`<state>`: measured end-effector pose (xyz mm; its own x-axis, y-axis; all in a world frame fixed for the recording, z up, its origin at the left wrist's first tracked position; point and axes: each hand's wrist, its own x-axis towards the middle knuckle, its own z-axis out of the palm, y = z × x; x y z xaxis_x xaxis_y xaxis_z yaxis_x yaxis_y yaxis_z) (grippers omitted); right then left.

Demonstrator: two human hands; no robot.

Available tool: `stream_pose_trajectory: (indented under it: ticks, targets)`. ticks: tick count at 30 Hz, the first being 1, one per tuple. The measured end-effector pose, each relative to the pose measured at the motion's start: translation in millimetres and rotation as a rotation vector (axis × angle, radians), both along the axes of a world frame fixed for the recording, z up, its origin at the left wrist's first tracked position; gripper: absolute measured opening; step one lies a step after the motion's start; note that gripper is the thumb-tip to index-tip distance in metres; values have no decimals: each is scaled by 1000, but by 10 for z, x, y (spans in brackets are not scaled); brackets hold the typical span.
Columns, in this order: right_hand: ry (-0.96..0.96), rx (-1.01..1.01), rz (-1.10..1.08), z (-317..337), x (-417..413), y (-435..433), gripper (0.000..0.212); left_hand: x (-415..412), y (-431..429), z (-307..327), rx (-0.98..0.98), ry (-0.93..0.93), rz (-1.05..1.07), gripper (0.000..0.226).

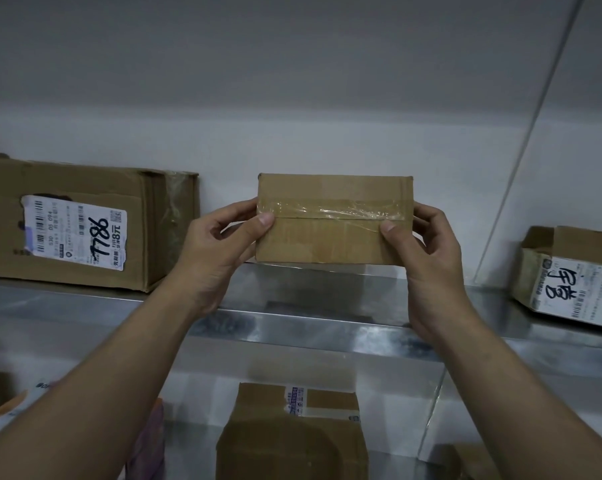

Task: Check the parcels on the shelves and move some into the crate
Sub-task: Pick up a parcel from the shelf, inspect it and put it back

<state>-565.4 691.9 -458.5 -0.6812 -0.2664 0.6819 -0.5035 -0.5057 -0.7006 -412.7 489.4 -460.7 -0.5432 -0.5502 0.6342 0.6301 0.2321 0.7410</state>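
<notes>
Head view: parcel label (74,233), "786", "8元"

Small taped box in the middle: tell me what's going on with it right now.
A person grips the small taped box by its two ends, left hand on one and right hand on the other. Both thumbs are on the taped face, which shows no label. The box is held at the metal shelf, between a labelled carton and an open box.

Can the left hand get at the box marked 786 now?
Likely not yet: the left hand and right hand both grip the small box. Freed, it has an open way to the 786 box.
</notes>
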Motion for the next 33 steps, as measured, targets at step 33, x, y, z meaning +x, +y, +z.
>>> stream_pose_trajectory:
  ticks: [33]
  targets:
    - [-29, 36, -18, -18, -60, 8, 44, -31, 15, -21, -14, 17, 106, 32]
